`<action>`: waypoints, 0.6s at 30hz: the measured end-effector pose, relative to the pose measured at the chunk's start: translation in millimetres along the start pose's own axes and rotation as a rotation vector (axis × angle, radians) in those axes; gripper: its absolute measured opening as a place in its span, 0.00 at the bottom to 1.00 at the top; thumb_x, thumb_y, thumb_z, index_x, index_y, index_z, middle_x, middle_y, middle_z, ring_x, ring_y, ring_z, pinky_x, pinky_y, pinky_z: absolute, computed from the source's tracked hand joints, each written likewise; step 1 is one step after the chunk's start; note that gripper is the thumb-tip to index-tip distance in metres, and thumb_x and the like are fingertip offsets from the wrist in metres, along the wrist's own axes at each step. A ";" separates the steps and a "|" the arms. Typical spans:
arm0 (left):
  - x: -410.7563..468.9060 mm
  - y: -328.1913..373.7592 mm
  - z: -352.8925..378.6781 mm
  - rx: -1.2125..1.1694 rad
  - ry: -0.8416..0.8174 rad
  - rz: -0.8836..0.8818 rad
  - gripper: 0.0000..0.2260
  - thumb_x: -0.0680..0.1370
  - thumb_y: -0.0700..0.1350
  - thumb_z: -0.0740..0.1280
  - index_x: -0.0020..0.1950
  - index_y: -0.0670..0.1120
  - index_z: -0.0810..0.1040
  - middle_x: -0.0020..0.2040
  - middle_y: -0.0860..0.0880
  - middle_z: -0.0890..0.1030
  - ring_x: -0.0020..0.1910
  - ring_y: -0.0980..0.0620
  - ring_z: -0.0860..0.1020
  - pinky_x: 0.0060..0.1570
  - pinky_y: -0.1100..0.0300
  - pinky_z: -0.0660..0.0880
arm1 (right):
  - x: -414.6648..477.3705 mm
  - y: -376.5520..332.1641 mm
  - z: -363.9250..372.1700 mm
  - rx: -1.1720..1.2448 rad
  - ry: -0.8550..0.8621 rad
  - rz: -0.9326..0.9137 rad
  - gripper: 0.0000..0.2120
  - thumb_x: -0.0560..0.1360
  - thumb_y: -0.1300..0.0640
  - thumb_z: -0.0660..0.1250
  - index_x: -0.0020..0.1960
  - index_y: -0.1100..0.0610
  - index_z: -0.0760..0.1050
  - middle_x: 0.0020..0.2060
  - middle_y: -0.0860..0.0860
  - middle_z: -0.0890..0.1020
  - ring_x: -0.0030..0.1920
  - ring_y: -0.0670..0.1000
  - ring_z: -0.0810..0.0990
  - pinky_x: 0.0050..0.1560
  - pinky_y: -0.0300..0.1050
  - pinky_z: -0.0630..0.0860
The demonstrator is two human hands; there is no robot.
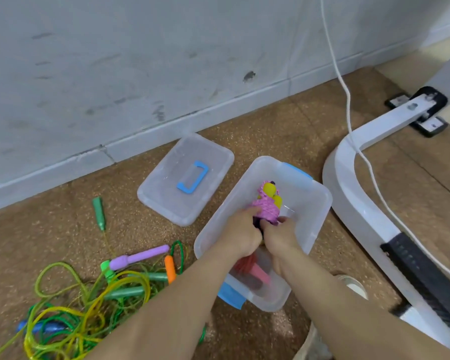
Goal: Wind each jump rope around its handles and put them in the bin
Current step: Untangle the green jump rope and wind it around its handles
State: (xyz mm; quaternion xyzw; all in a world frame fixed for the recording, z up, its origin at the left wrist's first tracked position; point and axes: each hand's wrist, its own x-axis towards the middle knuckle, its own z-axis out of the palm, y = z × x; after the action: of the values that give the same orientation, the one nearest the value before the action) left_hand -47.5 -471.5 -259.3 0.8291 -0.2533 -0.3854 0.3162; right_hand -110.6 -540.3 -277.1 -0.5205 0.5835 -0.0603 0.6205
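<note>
Two wound ropes in one bin

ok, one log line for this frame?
step: binning wound rope | left hand: grips pink rope bundle | right hand: grips bundle | where: inside bin | undone: tangled ropes on floor

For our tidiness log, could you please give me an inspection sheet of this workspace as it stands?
Surface: brown speckled floor.
Job's things: clear bin holds a red wound rope. A pink wound rope with yellow handles is held inside it. Tangled ropes, green and yellow, lie unwound on the floor at left.
Clutter: lid lying beside the bin.
Grippers: left hand and right hand both grip the pink wound rope.
Cables: white cable runs down the wall and across the white frame.
Surroundings: scuffed wall; white frame at right.
</note>
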 end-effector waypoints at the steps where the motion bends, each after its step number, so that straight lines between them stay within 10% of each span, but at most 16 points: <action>1: 1.2 0.6 0.3 0.072 0.020 0.027 0.22 0.73 0.35 0.61 0.67 0.46 0.74 0.67 0.45 0.75 0.65 0.44 0.72 0.63 0.59 0.68 | 3.3 3.1 3.5 0.024 -0.030 0.026 0.11 0.75 0.63 0.67 0.54 0.59 0.67 0.48 0.60 0.80 0.48 0.60 0.81 0.46 0.57 0.80; 8: -30.8 -13.9 0.5 0.391 -0.022 0.189 0.09 0.72 0.38 0.62 0.49 0.44 0.77 0.50 0.47 0.77 0.49 0.45 0.76 0.47 0.46 0.75 | 1.1 15.0 -2.0 -0.495 -0.097 -0.023 0.20 0.76 0.60 0.63 0.66 0.63 0.69 0.60 0.62 0.77 0.60 0.64 0.76 0.58 0.53 0.73; 13: -88.2 -17.3 -32.7 0.139 0.245 0.234 0.15 0.71 0.38 0.59 0.51 0.49 0.81 0.49 0.52 0.81 0.49 0.53 0.77 0.49 0.57 0.73 | -37.8 -10.3 16.6 -0.360 0.102 -0.408 0.17 0.73 0.67 0.58 0.56 0.56 0.78 0.52 0.55 0.81 0.51 0.55 0.78 0.52 0.48 0.74; 18: -141.6 -67.6 -87.2 0.054 0.458 0.099 0.11 0.71 0.36 0.60 0.41 0.45 0.82 0.41 0.50 0.82 0.43 0.53 0.77 0.46 0.56 0.72 | -112.4 -27.4 78.1 -0.373 -0.193 -0.775 0.12 0.73 0.66 0.61 0.50 0.54 0.78 0.44 0.49 0.78 0.47 0.48 0.76 0.48 0.43 0.70</action>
State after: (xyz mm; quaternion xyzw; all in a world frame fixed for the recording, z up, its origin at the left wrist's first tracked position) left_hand -47.2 -303.5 -196.2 0.8896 -0.2256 -0.1644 0.3616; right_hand -69.6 -431.0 -200.5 -0.8072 0.2853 -0.1335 0.4992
